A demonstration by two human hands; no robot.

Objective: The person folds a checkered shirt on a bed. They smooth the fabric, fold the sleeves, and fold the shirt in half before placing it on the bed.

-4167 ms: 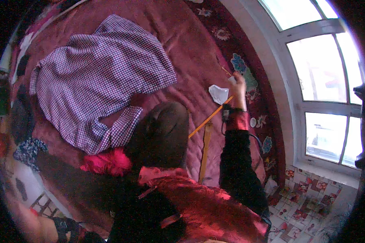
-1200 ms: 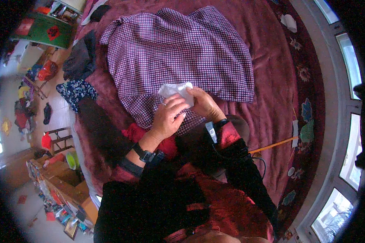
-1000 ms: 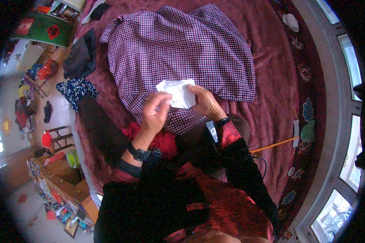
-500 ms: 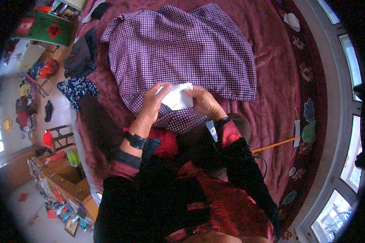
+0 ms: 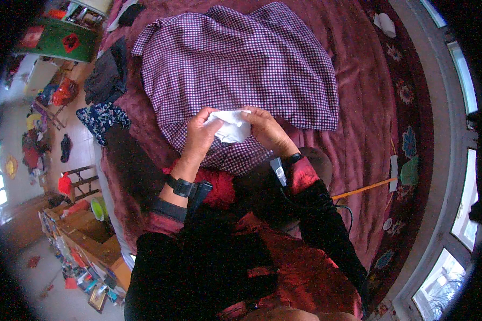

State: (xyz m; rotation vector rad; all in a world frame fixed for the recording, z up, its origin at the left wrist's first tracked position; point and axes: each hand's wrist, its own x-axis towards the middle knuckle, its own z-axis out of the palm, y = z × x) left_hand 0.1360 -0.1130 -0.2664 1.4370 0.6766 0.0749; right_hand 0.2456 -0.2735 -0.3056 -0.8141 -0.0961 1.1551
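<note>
A small piece of white tissue or thin cloth (image 5: 233, 130) is stretched between my two hands; which material it is I cannot tell. My left hand (image 5: 199, 134) pinches its left edge, thumb on top. At the upper right corner, my right hand (image 5: 265, 127) grips it with bent fingers. Below both hands lies a checked purple-and-white cloth (image 5: 235, 64), spread in loose folds over a maroon blanket (image 5: 359, 107). Dark bands with small devices sit on both wrists.
An orange stick (image 5: 365, 188) lies on the blanket to my right, near a green cloth (image 5: 409, 171). A white roll (image 5: 385, 24) rests at the far right. Dark clothes (image 5: 107, 72) and a floral cloth (image 5: 103, 119) lie along the left edge. A cluttered wooden cabinet (image 5: 85, 230) stands beyond.
The white piece has been turned and folded slightly, its top edge now straighter. My right hand has shifted a little left and up along it, and my left fingers have bent inward.
</note>
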